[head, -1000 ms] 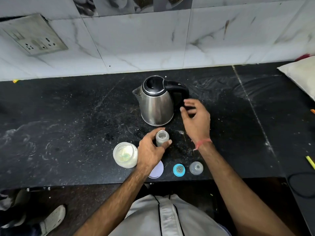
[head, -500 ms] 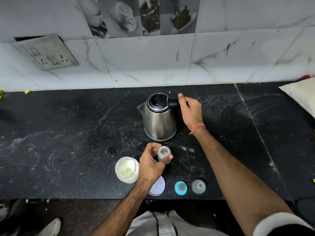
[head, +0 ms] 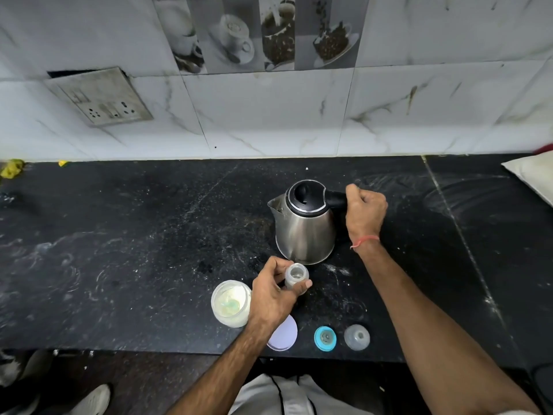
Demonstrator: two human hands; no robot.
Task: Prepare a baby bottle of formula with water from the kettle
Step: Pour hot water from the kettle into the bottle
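No readable text anywhere — no labels, brands, numbers.

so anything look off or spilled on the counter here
Pale powdery specks and smears dust the black counter, thickest beside the kettle and the open bottle, like spilled formula. The socket plate on the wall hangs crooked, with a dark gap above it.

socket plate (head: 100, 98) on marble wall; coffee-cup tiles (head: 263, 32) above (greyscale); pillow (head: 532, 175) far right.
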